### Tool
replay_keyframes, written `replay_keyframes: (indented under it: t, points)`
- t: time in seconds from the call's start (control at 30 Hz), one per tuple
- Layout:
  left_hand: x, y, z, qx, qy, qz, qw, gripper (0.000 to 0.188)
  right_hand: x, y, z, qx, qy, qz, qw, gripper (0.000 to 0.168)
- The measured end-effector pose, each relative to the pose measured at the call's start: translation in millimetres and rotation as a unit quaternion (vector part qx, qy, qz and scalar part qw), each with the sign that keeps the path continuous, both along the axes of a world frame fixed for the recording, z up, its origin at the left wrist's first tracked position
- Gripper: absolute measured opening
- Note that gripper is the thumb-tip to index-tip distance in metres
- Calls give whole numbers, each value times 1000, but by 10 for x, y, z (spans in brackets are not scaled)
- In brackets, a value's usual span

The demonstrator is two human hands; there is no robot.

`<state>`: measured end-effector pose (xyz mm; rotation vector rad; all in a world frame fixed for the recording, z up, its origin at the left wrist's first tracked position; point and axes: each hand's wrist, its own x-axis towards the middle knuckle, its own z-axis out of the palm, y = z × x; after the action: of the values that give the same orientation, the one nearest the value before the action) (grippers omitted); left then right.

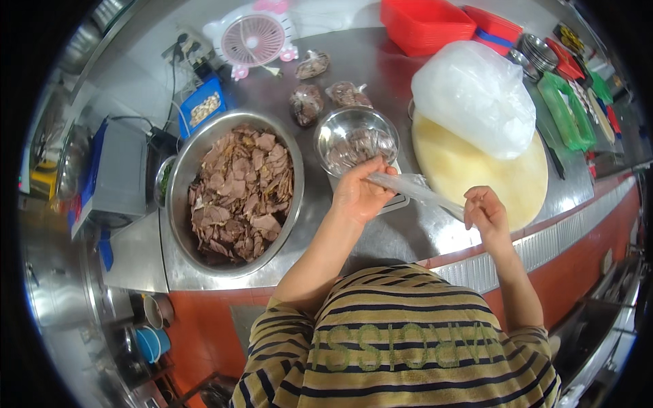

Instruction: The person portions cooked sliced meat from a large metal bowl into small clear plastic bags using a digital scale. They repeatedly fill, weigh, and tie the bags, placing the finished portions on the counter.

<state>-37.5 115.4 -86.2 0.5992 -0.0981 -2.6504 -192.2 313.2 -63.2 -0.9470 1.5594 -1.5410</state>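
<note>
My left hand (363, 192) grips the gathered neck of a clear plastic bag (408, 185) at the near rim of a small steel bowl (356, 115). Sliced meat (363, 145) lies inside the bag in that bowl, which stands on a scale (395, 204). The bag's twisted end stretches right to my right hand (483, 211); its fingers are curled at the tip, and whether they pinch it is unclear. Left of the bowl stands a large steel basin (299, 204) of sliced cooked meat (242, 191). Filled bags of meat (306, 104) lie behind the bowl.
A round cutting board (479, 188) at right carries a big white plastic bag (474, 97). Beside it lies a knife (556, 162). Red baskets (426, 25), a pink fan (252, 41), a blue tray of garlic cloves (204, 107) and a green basket (566, 112) stand further back.
</note>
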Motion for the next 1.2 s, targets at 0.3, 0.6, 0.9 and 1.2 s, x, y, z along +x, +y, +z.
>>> replay_keyframes:
  t: [0.3,0.6,0.9,1.2]
  points:
    - [106,244,-313,-84,269,-83,956,70,-28,261,852,4,235,53,970,7]
    - [221,672,123,-173,-56,-199,963,60,187,-128,1553,-2,62,123,990,26]
    - [92,672,360,-155,93,-193,965,60,236,-239,1622,-83,-120,141,979,24]
    - [-42,520,-116,-8,232,-286,930,44,180,-319,1607,-91,-119,81,985,26]
